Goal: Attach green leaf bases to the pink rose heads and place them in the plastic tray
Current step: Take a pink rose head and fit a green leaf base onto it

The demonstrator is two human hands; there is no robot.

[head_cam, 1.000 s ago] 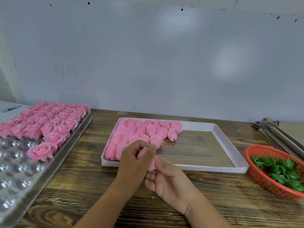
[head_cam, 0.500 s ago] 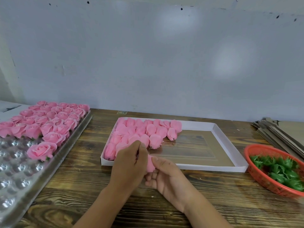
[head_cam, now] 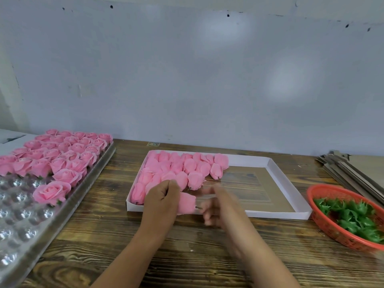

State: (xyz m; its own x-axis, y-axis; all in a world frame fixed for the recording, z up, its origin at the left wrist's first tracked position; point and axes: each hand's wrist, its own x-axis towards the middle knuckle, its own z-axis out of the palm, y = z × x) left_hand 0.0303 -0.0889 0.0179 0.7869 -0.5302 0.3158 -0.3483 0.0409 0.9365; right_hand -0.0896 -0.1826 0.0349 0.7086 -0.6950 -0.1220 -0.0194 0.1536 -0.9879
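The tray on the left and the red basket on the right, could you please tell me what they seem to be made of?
Tray: apparently thin clear plastic, glossy; its round cups catch bright glints. Red basket: probably moulded plastic, matte; its wall is an open lattice.

Soft, even, bright light, faint shadows only. Two pale glare patches on the wall [head_cam: 216, 28]. Sparkling highlights across the plastic tray [head_cam: 18, 221]. Right hand [head_cam: 222, 206] smeared with motion blur; left hand [head_cam: 162, 204] sharp. Wide-angle bending at the edges, table [head_cam: 207, 256] line bowed.

No legible text — the small sticker [head_cam: 153, 144] is unreadable.
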